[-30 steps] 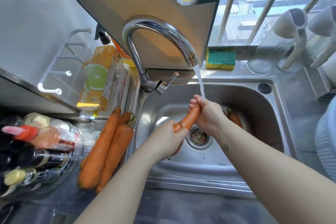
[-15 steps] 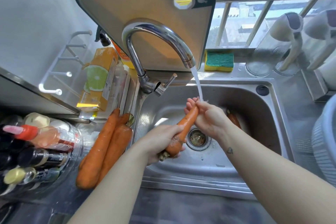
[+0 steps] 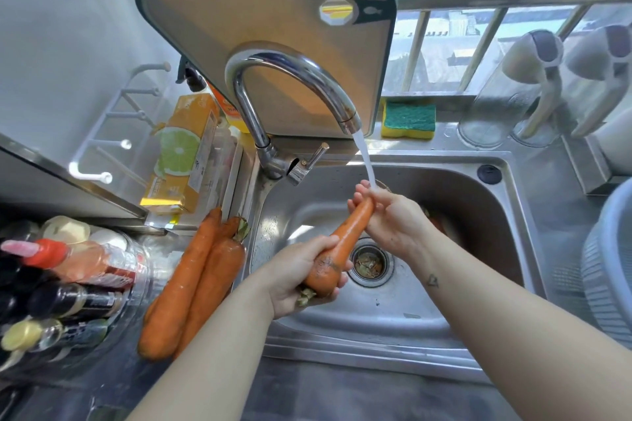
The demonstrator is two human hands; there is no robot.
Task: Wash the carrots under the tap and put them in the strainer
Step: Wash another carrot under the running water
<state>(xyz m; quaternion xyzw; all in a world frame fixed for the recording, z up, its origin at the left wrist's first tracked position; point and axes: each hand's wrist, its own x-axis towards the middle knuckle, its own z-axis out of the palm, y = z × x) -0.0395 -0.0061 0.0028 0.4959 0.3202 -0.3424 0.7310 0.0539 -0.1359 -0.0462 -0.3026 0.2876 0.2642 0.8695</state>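
We held one carrot (image 3: 345,242) over the sink (image 3: 485,215), slanted from lower left to upper right, its middle passing just beside the drain (image 3: 369,261). Our left hand (image 3: 297,272) gripped its thick, dirt-marked stem end, fingers curled round it. Our right hand (image 3: 393,220) was closed round the thin tip, right where the stream of water (image 3: 364,160) from the tap (image 3: 290,78) landed. Behind our right wrist a bit of orange, seemingly another carrot (image 3: 436,220), lay in the basin, mostly hidden. The other carrots (image 3: 191,283) lay side by side and touching on the counter just left of the sink's rim, leafy ends pointing away from us. The strainer (image 3: 603,283), grey and ribbed, stood on the counter to the right of the sink, cut off by the frame's edge, so we could not see inside it. A cutting board (image 3: 266,17) leaned upright behind the tap, with a green-and-yellow sponge (image 3: 408,119) beside it on the ledge.
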